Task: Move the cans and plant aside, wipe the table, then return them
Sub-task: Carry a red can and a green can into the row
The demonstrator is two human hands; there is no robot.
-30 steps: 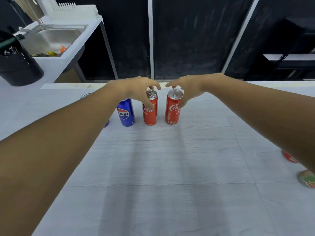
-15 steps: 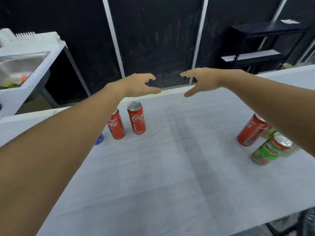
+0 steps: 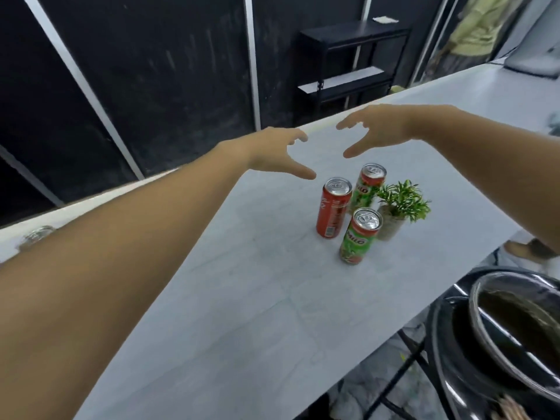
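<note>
Both empty hands, left [image 3: 272, 153] and right [image 3: 385, 131], are held spread above three cans [image 3: 333, 207] and a plant [image 3: 400, 201] on the surface [image 3: 242, 298].

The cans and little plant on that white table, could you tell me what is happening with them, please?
A person reaches both bare hands out over the white table, holding nothing. The left hand and right hand hover open above a cluster: a red cola can, two green Milo cans and a small green potted plant, all upright. No wiping cloth is visible.
</note>
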